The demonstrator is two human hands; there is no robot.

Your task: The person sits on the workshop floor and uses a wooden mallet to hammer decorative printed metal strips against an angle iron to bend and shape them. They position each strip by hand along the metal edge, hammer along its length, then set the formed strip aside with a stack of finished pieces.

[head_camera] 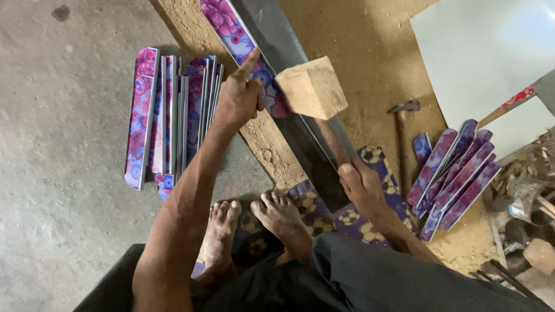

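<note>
- Left hand [238,95]: fingers curled, forefinger stretched out, pressing on a floral strip [243,43] that lies along a dark metal bar [277,34]. Whether the fingers pinch the strip's edge cannot be told.
- Right hand [361,184]: wrapped tight around the handle of a wooden mallet [312,88]. Mallet head is a pale block, raised just right of the left hand, over the bar.
- Strip: purple-pink flower print, runs from the top edge down to the left hand, resting on the bar and beside the sandy plank [266,144].
- Bar slopes from top centre toward the right hand.
- Stack of floral strips [170,115] lies on the concrete floor [63,144], left of the left forearm, edges upright.
- Second pile of strips [457,173] fans out on sandy ground, right of the right hand.
- Small hammer [402,124] lies between mallet and right pile.
- Pale sheet [485,52] at upper right.
- Bare feet [254,222] rest on a patterned mat [352,216] below the bar.
- Scrap and tools at far right edge, too cluttered to tell apart.
</note>
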